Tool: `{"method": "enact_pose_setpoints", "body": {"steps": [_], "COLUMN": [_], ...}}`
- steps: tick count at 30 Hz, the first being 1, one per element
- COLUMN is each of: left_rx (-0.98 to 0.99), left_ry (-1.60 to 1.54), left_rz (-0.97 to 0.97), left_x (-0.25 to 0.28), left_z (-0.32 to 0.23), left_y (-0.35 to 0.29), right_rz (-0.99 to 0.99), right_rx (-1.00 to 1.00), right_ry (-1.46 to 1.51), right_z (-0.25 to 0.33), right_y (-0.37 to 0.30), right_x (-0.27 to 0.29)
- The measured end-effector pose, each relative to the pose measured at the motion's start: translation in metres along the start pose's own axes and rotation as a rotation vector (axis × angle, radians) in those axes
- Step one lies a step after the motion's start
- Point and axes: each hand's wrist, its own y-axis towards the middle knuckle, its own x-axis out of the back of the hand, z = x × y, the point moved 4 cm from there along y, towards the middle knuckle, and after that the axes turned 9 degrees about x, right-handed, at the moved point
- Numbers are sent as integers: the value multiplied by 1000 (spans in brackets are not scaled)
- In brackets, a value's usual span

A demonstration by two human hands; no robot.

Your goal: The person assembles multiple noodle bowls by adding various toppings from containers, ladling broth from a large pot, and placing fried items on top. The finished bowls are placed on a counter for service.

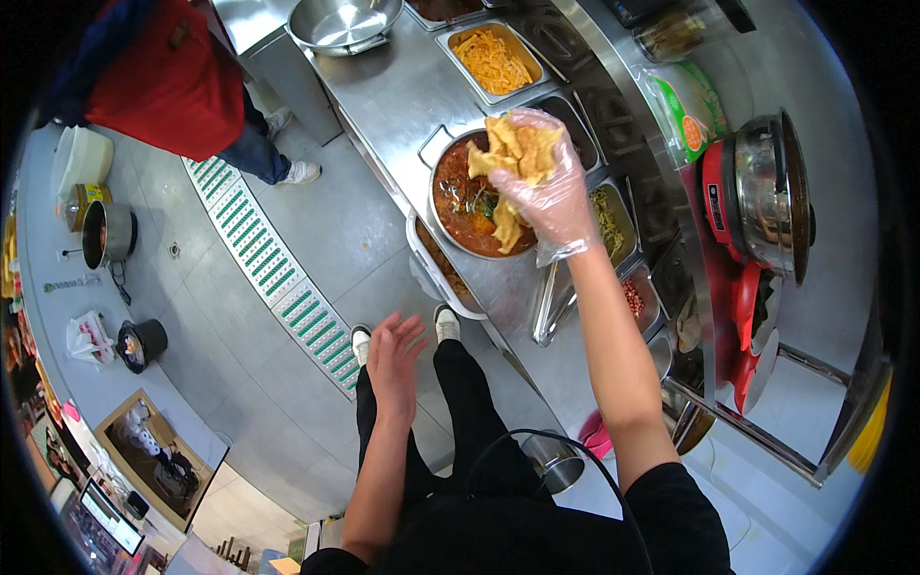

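Note:
My right hand (pixel 556 206) wears a clear plastic glove and is closed around several golden fried crisps (pixel 517 151). It is above a round metal pot (pixel 436 196) on the steel counter. Red, oily broth (pixel 462 192) with a bit of green fills the pot. One more fried piece (pixel 508 228) hangs below my fingers at the pot's right side; whether it touches the broth I cannot tell. Metal tongs (pixel 548 305) lie on the counter below my right wrist. My left hand (pixel 393 364) is bare, with its fingers apart, over the floor, and holds nothing.
Sunken trays hold orange shreds (pixel 494 62), chopped greens (pixel 609 222) and peanuts (pixel 632 299). A white tub (pixel 470 309) sits by the counter's near edge. Rightward, a shelf carries a red-based cooker (pixel 721 201). Another person in red (pixel 163 86) stands upper left. An empty steel pan (pixel 345 24) is at the back.

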Motion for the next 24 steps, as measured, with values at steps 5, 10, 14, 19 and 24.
{"method": "enact_pose_setpoints", "body": {"steps": [5,10,14,19,24], "left_rx": [8,10,33,76,124], "left_ry": [29,67,98,131,159], "left_rz": [-22,-15,-41,-80,-168], "left_x": [10,19,31,59,93], "left_z": [3,9,16,22,26], "left_y": [-5,-3,-4,-8,-14], "right_rz": [192,358,397,255,-24], "right_rx": [199,138,104,50,-26], "right_ry": [-601,-785,-824,-565,-180], "right_z": [11,18,27,42,34], "right_y": [-7,-11,-12,-18,-41], "right_x": [-4,-5,-7,0,2]}}
